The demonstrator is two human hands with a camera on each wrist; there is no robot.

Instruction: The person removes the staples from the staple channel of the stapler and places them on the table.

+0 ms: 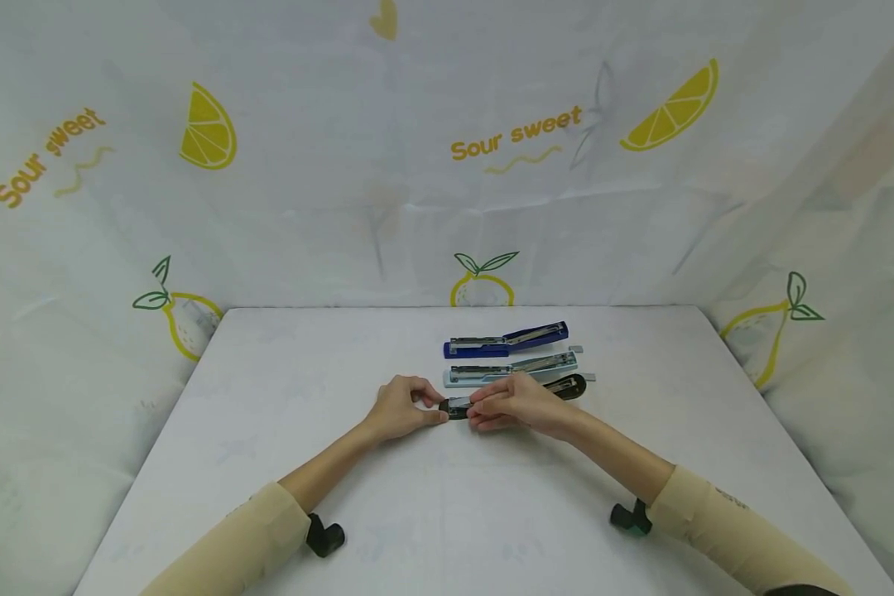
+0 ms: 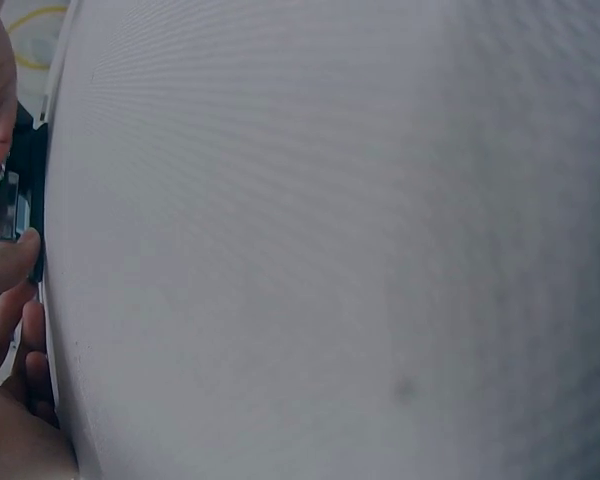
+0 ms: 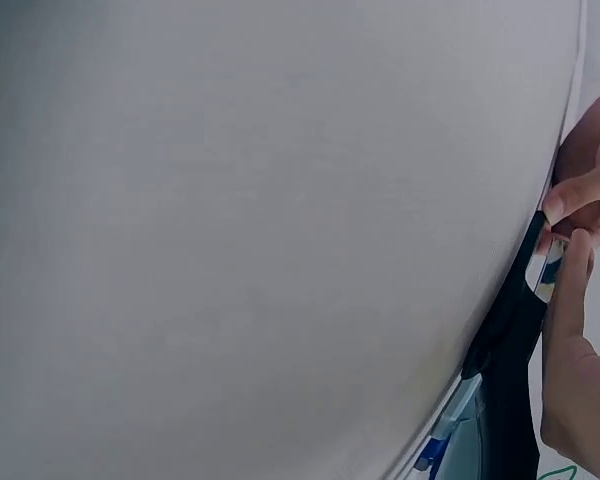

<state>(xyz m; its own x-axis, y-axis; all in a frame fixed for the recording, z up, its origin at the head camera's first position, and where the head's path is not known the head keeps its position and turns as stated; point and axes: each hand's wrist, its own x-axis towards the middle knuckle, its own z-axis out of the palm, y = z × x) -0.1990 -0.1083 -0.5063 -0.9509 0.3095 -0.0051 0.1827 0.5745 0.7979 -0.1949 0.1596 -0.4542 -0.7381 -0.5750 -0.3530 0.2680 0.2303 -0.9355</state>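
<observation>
A black stapler [image 1: 458, 407] lies folded open on the white table, its metal magazine showing. My left hand [image 1: 402, 408] pinches its front end between thumb and fingers; the left thumb [image 2: 16, 262] lies on top of the dark base in the left wrist view. My right hand [image 1: 521, 403] grips around its middle, fingertips right at the magazine and covering part of it. The raised rear half of the stapler [image 1: 569, 386] sticks out beyond the right hand. In the right wrist view one right finger [image 3: 574, 280] reaches along the magazine; whatever lies under the fingertips is hidden.
Behind the black stapler lie a light blue stapler [image 1: 477, 377] and a dark blue stapler [image 1: 477, 349], both folded open. Small greyish strips, one [image 1: 576, 349] near the dark blue stapler and another [image 1: 590, 377] further forward, lie at their right. A lemon-printed cloth [image 1: 328, 248] hangs behind the table.
</observation>
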